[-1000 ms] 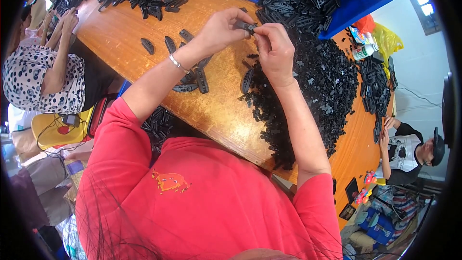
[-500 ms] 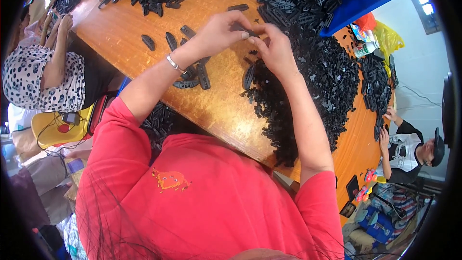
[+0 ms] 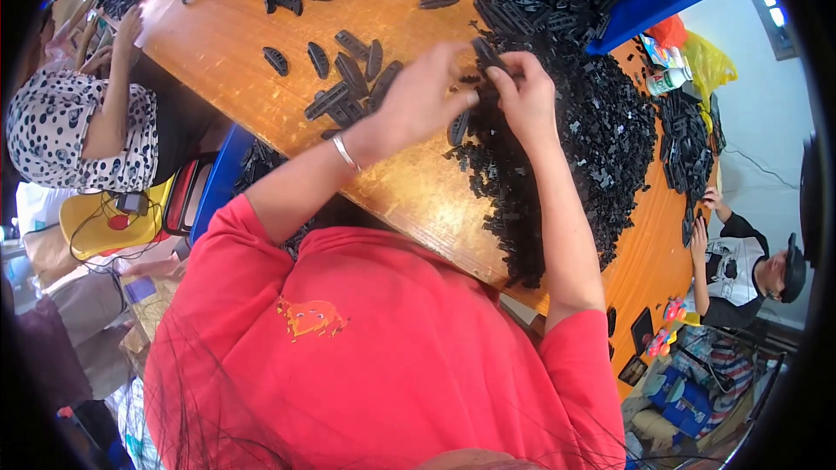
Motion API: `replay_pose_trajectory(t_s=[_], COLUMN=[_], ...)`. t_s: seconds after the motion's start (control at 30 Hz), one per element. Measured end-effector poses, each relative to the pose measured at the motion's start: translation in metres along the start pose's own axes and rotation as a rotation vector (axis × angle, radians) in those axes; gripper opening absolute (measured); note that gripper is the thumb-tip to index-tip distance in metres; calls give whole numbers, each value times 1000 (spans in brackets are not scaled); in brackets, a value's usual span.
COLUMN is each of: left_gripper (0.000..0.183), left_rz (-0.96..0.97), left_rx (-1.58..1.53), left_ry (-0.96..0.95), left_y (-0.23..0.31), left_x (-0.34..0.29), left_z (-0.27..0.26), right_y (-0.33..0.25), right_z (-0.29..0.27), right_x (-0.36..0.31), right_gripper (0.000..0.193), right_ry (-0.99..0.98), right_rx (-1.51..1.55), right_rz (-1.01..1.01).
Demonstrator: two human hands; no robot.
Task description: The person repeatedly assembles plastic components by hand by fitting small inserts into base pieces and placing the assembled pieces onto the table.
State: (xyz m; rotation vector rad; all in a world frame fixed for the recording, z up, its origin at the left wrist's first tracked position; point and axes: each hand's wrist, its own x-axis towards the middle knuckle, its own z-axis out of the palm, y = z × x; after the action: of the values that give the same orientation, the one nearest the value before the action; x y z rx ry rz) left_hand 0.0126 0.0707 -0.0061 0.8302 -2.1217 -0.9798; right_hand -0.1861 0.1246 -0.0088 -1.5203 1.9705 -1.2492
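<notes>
The fingers of the right hand (image 3: 531, 103) are pinching a slender black piece (image 3: 486, 53), which is slanting over the surface (image 3: 435, 200) near a heap of small black parts (image 3: 601, 144). The left hand's (image 3: 416, 106) fingers are standing apart from the thumb; blur is softening their outlines, and the right fingers are hiding the piece's lower end.

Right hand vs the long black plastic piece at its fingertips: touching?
Touching. Head view shows the long black plastic piece gripped at the right hand's thumb and forefinger, no gap visible.
</notes>
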Motion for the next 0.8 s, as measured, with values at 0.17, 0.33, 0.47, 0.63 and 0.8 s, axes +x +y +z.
replay_pose_trajectory(t_s=[0.17,0.33,0.47,0.63,0.8], left_gripper=[55,39,30,34,51], left_rz=[72,-72,86,113,133], left_rx=[275,302,390,645,715], left_ry=[-50,-135,144,208,164], left_y=[-2,-12,-27,-57,-90], left_x=[-30,-31,-39,-43,-31], left_z=[26,19,-23,-89,-103], right_y=[-16,-20,-16,-44,-61], right_z=[-8,6,39,108,161], right_x=[-30,-56,-67,-67,-64], right_gripper=[25,25,22,26,46], right_ry=[12,5,2,-12,16], right_rx=[30,203,290,122,-16], right_rz=[157,157,70,64,-163])
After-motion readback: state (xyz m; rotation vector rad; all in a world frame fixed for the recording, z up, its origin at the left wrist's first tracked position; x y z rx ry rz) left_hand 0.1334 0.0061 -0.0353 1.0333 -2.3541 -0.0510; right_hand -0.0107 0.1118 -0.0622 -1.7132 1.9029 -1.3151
